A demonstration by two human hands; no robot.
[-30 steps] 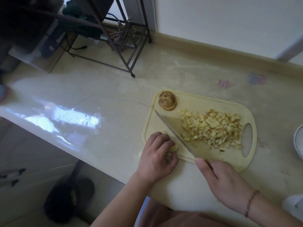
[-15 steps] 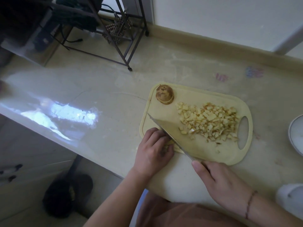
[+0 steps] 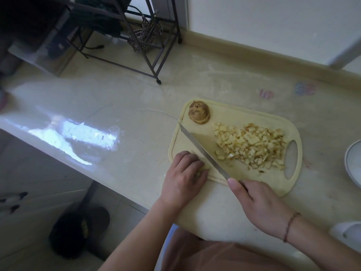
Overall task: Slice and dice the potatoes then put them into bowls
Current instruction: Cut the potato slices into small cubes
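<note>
The pale countertop (image 3: 121,106) lay bare left of the yellow cutting board (image 3: 252,118), which sat near its front edge. A white bowl (image 3: 351,163) showed at the right, contents hidden. Diced potato (image 3: 252,145) lay heaped mid-board, a potato end (image 3: 199,112) at its far-left corner. The right hand (image 3: 259,204) gripped the knife (image 3: 203,151); the left hand (image 3: 184,177) curled over a potato piece (image 3: 204,170).

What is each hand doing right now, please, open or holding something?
Left hand: fingers curled over a small potato piece on the cutting board.
Right hand: grips the knife.
</note>
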